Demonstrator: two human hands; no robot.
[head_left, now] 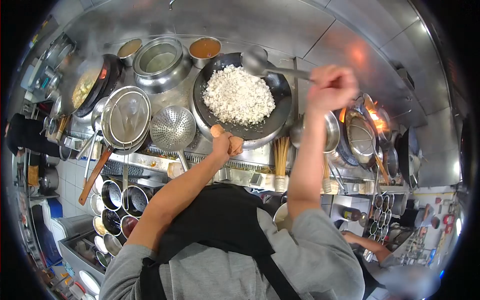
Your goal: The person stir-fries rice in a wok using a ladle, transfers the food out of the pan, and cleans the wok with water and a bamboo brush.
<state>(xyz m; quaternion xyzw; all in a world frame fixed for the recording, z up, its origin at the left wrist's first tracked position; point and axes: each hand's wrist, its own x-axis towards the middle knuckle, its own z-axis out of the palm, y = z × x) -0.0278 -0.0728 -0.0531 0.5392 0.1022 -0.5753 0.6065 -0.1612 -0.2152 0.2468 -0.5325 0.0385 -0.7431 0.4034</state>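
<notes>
A dark wok (282, 97) sits on the stove in front of me, holding a heap of white, rice-like grains (237, 95). My left hand (221, 145) is closed at the wok's near rim, gripping it through a folded brown cloth (235, 145). Raised to the right of the wok, my right hand (334, 89) is wrapped round the long handle of a metal ladle (255, 61). The ladle's bowl hangs over the wok's far right part, above the grains. Both the right hand and the ladle are slightly smeared by motion.
Flames (377, 120) rise around a wok at the right. A perforated skimmer (173, 128) and a mesh strainer (126, 116) lie to the left. Behind stand a metal pot (159, 57) and an orange-liquid container (205, 48). A bamboo brush (280, 160) stands near. Another person's arm (367, 243) shows lower right.
</notes>
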